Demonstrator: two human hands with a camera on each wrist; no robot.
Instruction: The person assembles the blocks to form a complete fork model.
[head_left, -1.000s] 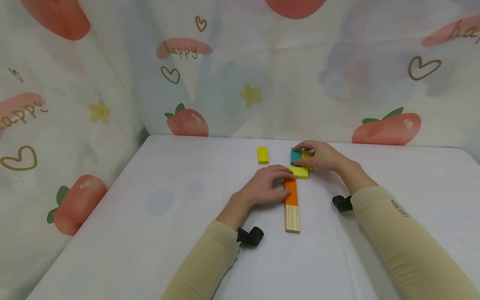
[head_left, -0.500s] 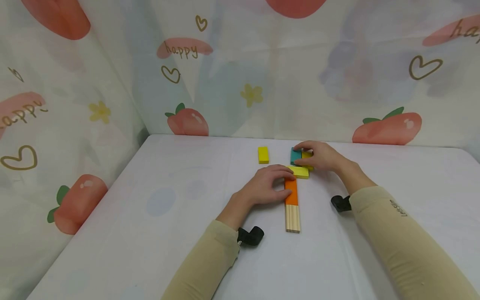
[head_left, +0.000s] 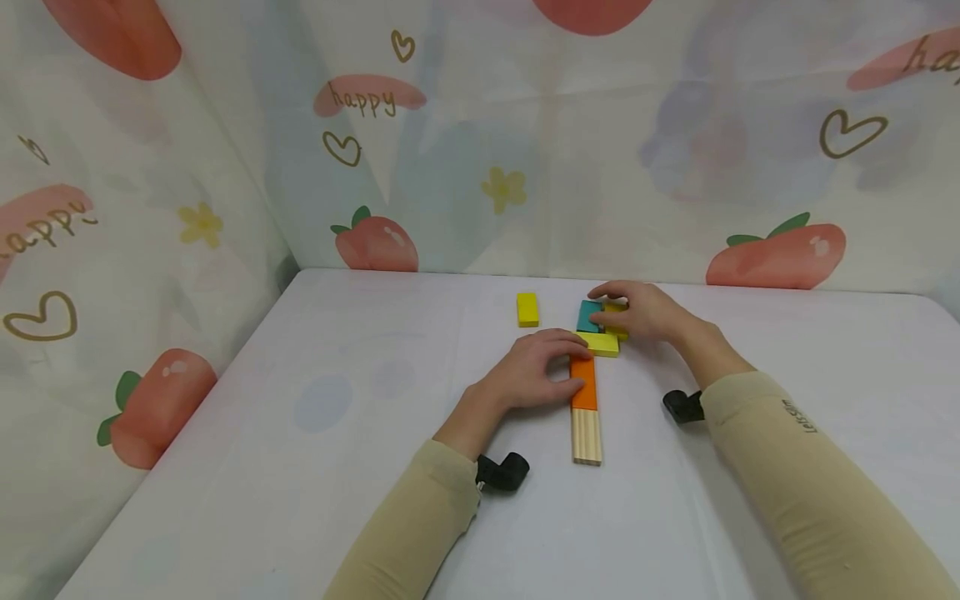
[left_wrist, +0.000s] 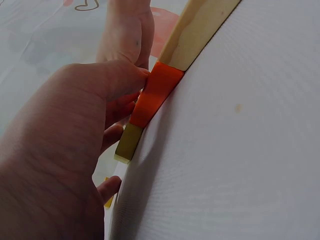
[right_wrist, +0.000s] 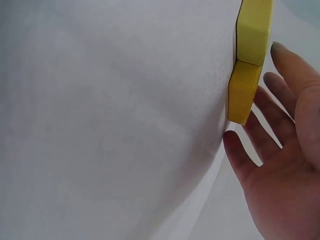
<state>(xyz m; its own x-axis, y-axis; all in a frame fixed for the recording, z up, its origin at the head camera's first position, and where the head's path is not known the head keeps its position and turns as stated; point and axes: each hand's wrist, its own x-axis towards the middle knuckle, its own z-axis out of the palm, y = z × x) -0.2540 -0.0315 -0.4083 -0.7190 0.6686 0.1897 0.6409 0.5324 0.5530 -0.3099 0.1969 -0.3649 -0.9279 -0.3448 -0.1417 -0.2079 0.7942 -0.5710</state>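
My left hand (head_left: pixel 528 368) rests beside an orange block (head_left: pixel 583 383), its thumb and fingertips at the block's left side and far end. Beyond it, a light yellow block (head_left: pixel 600 345) lies crosswise against the orange one. My right hand (head_left: pixel 637 312) has its thumb at a teal block (head_left: pixel 588 316) and its index fingertip near the block's far edge. Partly under the right hand is a darker yellow block (right_wrist: pixel 243 92), touching the light yellow one. Spread, relaxed fingers show in the right wrist view, where the teal block is hidden.
A plain wooden block (head_left: pixel 586 437) with grooves continues the line from the orange block's near end. To the left at the back lies a separate yellow block (head_left: pixel 528 309). White cloth covers the table (head_left: pixel 360 467); a printed curtain (head_left: pixel 450 150) hangs behind it.
The teal block has slid slightly left and toward me, and its far end now sits a little apart from the right index fingertip. The left hand has stayed in place.
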